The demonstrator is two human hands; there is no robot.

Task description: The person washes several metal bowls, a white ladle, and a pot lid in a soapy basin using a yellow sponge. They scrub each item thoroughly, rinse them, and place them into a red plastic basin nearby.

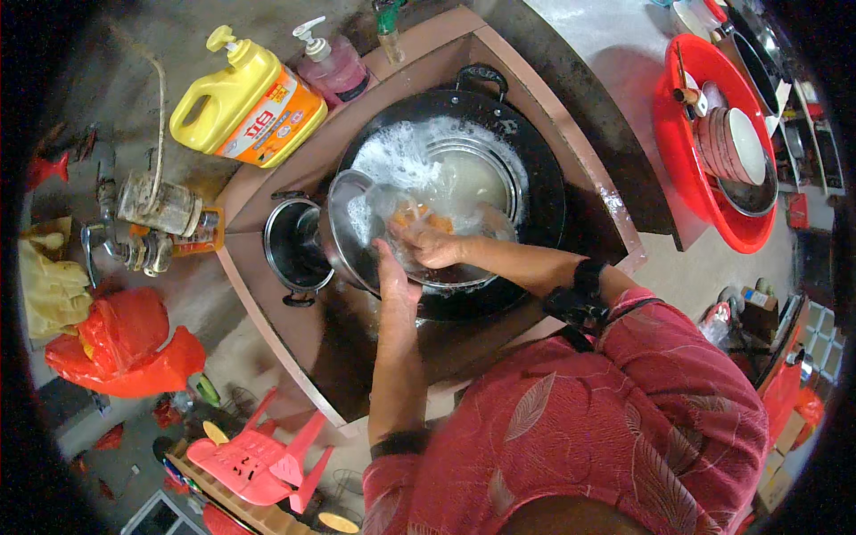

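In a sink of brown tiles (348,401), a large black wok (548,221) holds foamy water. My left hand (398,277) grips the rim of a shiny metal bowl or lid (341,207), which is tilted over the wok's left side. Against its inner face, my right hand (435,246) holds an orange scrubber (428,219), partly hidden by fingers and blurred by motion. A round steel-rimmed piece (478,177) lies in the suds (394,150) behind. To the left, a dark two-handled pot (291,247) sits next to the wok.
A yellow detergent jug (247,100) and a pink pump bottle (334,70) stand along the sink's rim, near a green tap (388,27). At right, a red plastic basin (675,147) holds stacked bowls (742,147). A pink stool (247,461) stands at lower left.
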